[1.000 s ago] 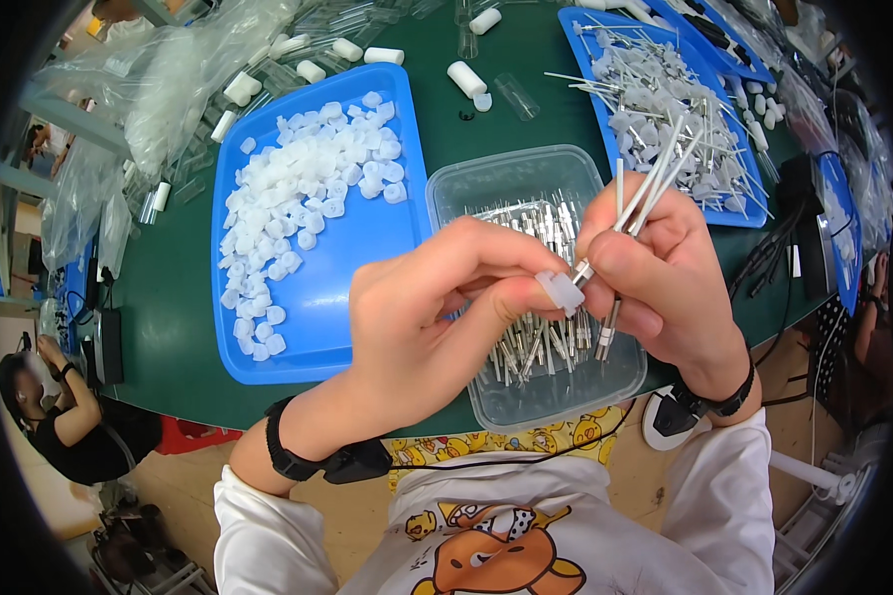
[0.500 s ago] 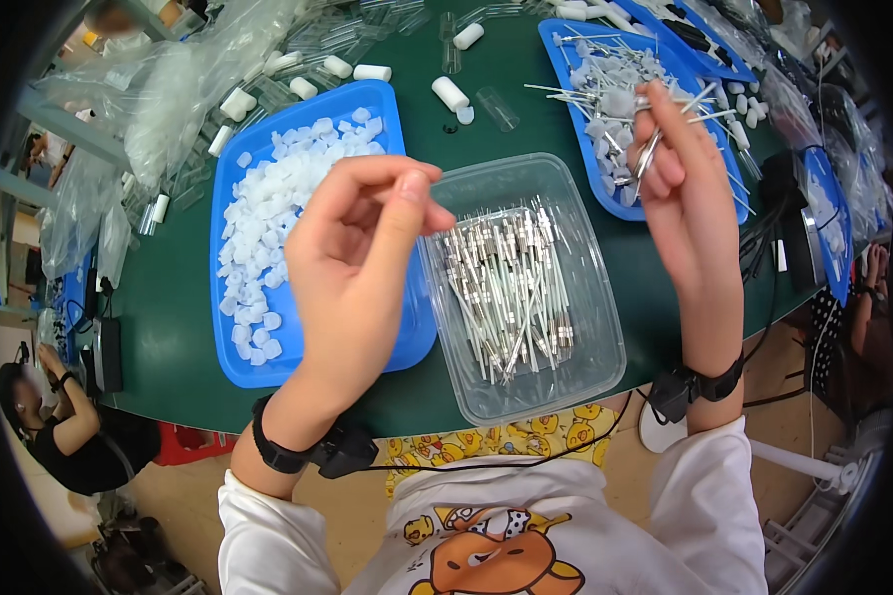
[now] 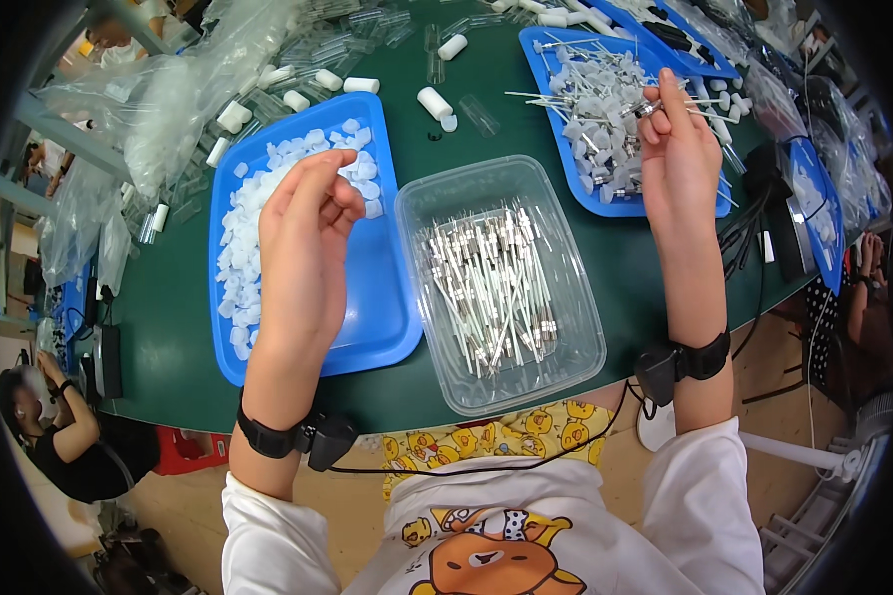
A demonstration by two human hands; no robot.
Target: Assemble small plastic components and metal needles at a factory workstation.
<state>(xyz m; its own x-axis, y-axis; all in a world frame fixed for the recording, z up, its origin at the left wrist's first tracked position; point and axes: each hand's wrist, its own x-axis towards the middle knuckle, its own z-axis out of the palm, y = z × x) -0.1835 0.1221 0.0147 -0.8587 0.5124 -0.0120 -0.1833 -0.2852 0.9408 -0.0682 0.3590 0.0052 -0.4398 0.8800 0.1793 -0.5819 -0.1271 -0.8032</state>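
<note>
Over the left blue tray (image 3: 375, 332) of small whitish translucent caps (image 3: 243, 213) hangs my left hand (image 3: 303, 233). Its fingers are curled in toward the thumb, and whatever lies between them is hidden. My right hand (image 3: 683, 164) is raised at the near edge of the right blue tray (image 3: 610, 206). Its fingers close around several thin rods with metal ends (image 3: 647, 109). Jumbled in that tray are pale rods, metal pieces and translucent caps (image 3: 597, 119). Between my hands stands a clear plastic box (image 3: 471, 399), with many metal-ended rods (image 3: 496, 288) lying roughly side by side.
Behind the trays lie white cylinders (image 3: 433, 102), clear tubes (image 3: 479, 116) and plastic bags (image 3: 159, 109) on the green table (image 3: 169, 327). Black cables (image 3: 749, 233) run by the right edge. A co-worker (image 3: 64, 426) sits at the far left. Both my wrists wear black strapped devices.
My left hand has moved left, from the clear box's rim to above the caps. My right hand still holds the rods and has turned slightly. The view has shifted a little.
</note>
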